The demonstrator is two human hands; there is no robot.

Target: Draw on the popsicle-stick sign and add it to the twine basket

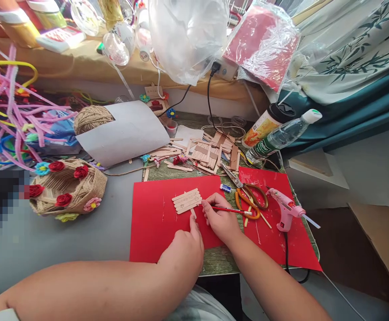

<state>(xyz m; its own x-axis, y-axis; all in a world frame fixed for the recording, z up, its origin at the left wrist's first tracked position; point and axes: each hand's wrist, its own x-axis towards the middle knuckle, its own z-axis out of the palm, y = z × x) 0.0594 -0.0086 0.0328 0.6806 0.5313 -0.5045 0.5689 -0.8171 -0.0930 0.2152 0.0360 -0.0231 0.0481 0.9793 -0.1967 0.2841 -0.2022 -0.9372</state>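
Note:
A small sign of pale craft sticks lies on a red sheet. Several sticks sit side by side, with one sticking out below, and faint pencil marks run across them. My left hand has its index finger on the lower stick and its other fingers curled, partly hidden. In my right hand is a red pencil, its tip at the sign's right edge. A small blue-and-white eraser lies just beyond that hand. Scissors with orange-brown handles lie to its right.
A pink glue gun rests on a second red sheet. Loose craft sticks are piled behind. A bottle and a cup stand back right. A twine basket with flowers sits left, near white paper.

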